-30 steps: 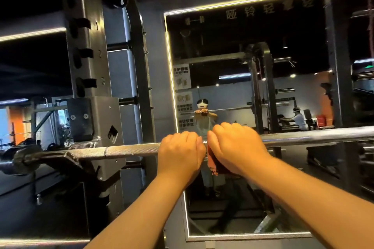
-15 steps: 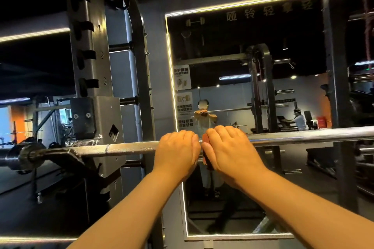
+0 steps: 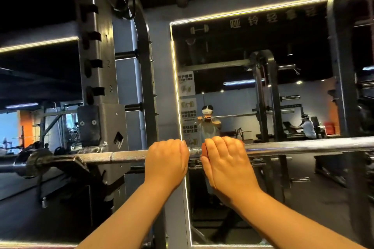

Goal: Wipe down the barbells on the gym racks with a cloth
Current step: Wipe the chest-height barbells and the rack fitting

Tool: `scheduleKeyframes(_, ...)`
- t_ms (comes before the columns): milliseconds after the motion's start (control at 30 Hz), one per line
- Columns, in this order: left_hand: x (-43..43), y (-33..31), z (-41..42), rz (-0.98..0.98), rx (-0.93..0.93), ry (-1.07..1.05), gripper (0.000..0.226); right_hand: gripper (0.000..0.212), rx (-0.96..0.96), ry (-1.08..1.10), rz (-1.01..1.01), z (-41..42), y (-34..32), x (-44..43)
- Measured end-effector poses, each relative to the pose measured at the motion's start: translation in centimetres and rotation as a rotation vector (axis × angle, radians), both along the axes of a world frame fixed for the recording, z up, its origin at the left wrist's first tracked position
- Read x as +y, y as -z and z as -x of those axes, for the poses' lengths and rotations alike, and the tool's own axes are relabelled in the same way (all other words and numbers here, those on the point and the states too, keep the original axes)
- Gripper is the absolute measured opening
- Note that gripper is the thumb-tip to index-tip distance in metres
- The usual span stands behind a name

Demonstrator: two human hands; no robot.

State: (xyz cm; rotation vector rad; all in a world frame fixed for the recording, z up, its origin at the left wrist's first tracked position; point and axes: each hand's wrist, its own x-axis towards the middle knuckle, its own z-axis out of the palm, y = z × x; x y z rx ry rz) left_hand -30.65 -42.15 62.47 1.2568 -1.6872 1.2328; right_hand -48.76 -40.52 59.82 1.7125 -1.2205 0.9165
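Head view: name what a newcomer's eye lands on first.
The left hand and right hand curl side by side over the steel barbell that crosses mid-frame. Behind them, a mirror edged with glowing light strips reflects the person and the gym. The numbered rack upright rises at left.

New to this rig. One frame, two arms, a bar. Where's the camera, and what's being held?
There is no robot here. The single view comes from a camera worn on a person's head, looking forward and down, so the arms are the wearer's own. The left hand and right hand both curl over a steel barbell that lies across a rack. A reddish sliver at the right hand's thumb side looks like the cloth, mostly hidden under the palm. The lit frame ahead is a wall mirror, which reflects the same person at the bar.
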Motion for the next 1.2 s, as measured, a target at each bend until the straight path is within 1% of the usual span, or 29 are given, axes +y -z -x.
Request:
scheduleKeyframes(67,-0.2,0.0,0.0,-0.003,0.033,0.022,0.034,0.04,0.008,-0.012,-0.087,-0.4,-2.3,0.9)
scheduleKeyframes(133,-0.3,0.1,0.0,-0.014,0.04,0.042,0.035,0.032,0.123,-0.034,-0.226,-0.2,-4.5,1.9)
scheduleKeyframes(167,-0.3,0.2,0.0,-0.019,0.042,0.044,0.036,0.03,0.176,-0.044,-0.272,0.0,-5.0,2.0)
scheduleKeyframes(200,-0.2,0.2,0.0,-0.023,0.045,0.044,0.036,0.029,0.185,-0.036,-0.289,-0.1,-5.1,2.1)
scheduleKeyframes(300,0.0,0.2,0.1,-0.027,0.046,0.032,0.033,0.036,0.013,-0.039,-0.197,-0.6,-2.9,1.5)
scheduleKeyframes(333,0.1,0.2,0.2,-0.022,0.044,0.029,0.032,0.04,-0.001,-0.02,-0.169,-0.8,-1.5,1.3)
scheduleKeyframes(433,-0.2,0.3,0.1,-0.038,0.042,-0.012,0.031,0.059,0.04,-0.011,-0.012,-0.6,1.7,0.8)
scheduleKeyframes(467,-0.3,0.4,0.1,-0.031,0.048,-0.01,0.032,0.06,0.041,-0.024,0.002,-0.7,1.5,0.9)
scheduleKeyframes(533,-0.4,0.4,0.1,-0.011,0.098,0.041,0.035,0.049,0.056,-0.035,-0.007,-0.6,0.0,0.5)
scheduleKeyframes(600,-0.4,0.2,0.3,0.014,0.139,0.103,0.039,0.031,0.11,-0.036,-0.107,-0.7,-2.7,0.8)
scheduleKeyframes(633,-0.4,0.2,0.3,0.027,0.144,0.112,0.04,0.027,0.176,-0.037,-0.196,-0.8,-4.2,1.1)
scheduleKeyframes(700,-0.4,0.2,0.1,0.003,0.128,0.087,0.037,0.035,0.275,0.008,-0.386,-1.1,-6.4,1.9)
scheduleKeyframes(733,-0.4,0.3,0.0,-0.02,0.124,0.069,0.035,0.037,0.293,0.039,-0.428,-1.3,-6.9,2.2)
scheduleKeyframes(800,-0.2,0.3,-0.1,-0.058,0.127,0.057,0.033,0.03,0.212,0.024,-0.342,-1.8,-6.3,1.9)
scheduleKeyframes(867,0.0,0.3,-0.1,-0.081,0.113,0.069,0.034,0.026,0.068,-0.035,-0.184,-2.2,-4.1,1.5)
scheduleKeyframes(933,0.0,0.2,0.0,-0.07,0.118,0.089,0.042,0.034,0.011,-0.066,-0.098,-2.2,-1.0,0.8)
scheduleKeyframes(1000,-0.1,0.2,0.0,0.005,0.135,0.129,0.047,0.052,0.016,-0.12,-0.047,-2.0,1.0,0.1)
scheduleKeyframes(1033,-0.3,0.2,0.0,0.04,0.137,0.14,0.047,0.055,0.026,-0.137,-0.032,-1.9,1.1,0.0)
scheduleKeyframes(1100,-0.7,0.5,-0.1,0.088,0.128,0.142,0.046,0.049,0.06,-0.131,-0.027,-1.8,0.0,-0.3)
scheduleKeyframes(1200,-0.8,0.3,0.0,0.134,0.155,0.162,0.047,0.042,0.124,-0.128,-0.2,-2.3,-3.4,0.9)
